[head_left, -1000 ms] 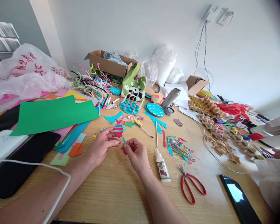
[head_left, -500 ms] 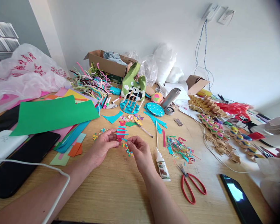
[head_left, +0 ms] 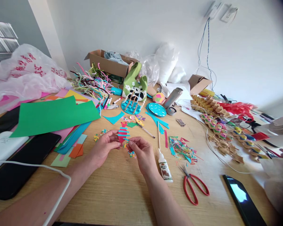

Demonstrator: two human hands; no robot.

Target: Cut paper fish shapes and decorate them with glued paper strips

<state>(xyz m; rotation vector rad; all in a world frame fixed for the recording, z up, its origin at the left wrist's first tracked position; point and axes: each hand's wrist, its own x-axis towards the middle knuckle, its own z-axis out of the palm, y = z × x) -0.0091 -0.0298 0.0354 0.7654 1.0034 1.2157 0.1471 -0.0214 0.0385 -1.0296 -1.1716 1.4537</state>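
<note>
At the table's [head_left: 103,194] near left, white cable [head_left: 14,162] runs over the left forearm; phone [head_left: 244,199] lies near right, lit. Scissors [head_left: 188,176] flat, blades slightly apart, handles toward the viewer. Glue [head_left: 165,170] on its side, nozzle pointing away, close to the low end of a thin stick [head_left: 158,135]. These look unmoved over the last second.

Mid-table, left hand [head_left: 104,147] pinches fish [head_left: 121,141], red paper with blue strips across it, by its left edge between thumb and fingertips; fish is held just above the table. Right hand [head_left: 142,152] pinches a small blue strip [head_left: 125,139] between thumb and index. A second ago that strip stood upright, apart from fish; now it lies slanted by the fish's near end, below the other strips. Exact contact too small to tell. Fish sits a bit nearer than a second ago, and right hand has come in from lower left. Confetti [head_left: 131,154], hidden a second ago, now shows between the hands.

Beyond: scraps [head_left: 182,149] to the right, pen [head_left: 146,130], blue disc [head_left: 157,109], flask [head_left: 173,98] leaning, green bag [head_left: 134,83], box [head_left: 108,62] by the wall. No visible change there.
</note>
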